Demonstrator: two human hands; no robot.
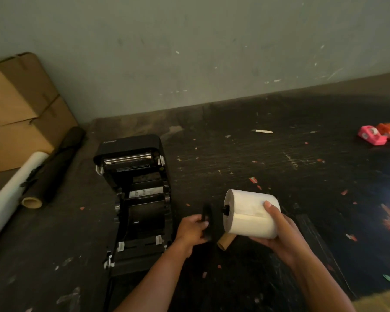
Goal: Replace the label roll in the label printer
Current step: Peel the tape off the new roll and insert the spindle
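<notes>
Right hand [277,230] cradles the white label roll [251,213], fingers curled round it; left hand [193,229] grips a black spindle cap [207,221]. Just left, the label printer [135,199] sits lid-open mid-desk [279,167], well off the far edge, open room rightward.

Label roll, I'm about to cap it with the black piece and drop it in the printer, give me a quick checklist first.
1. Label printer lid open: ok.
2. Roll bay free of the old core: ok; an empty cardboard core lies on the table.
3. Spindle through the label roll, tip protruding: ok.
4. Right hand holds the roll: ok.
5. Left hand holds the black end piece: ok.
6. Roll unwind direction: cannot tell.
</notes>
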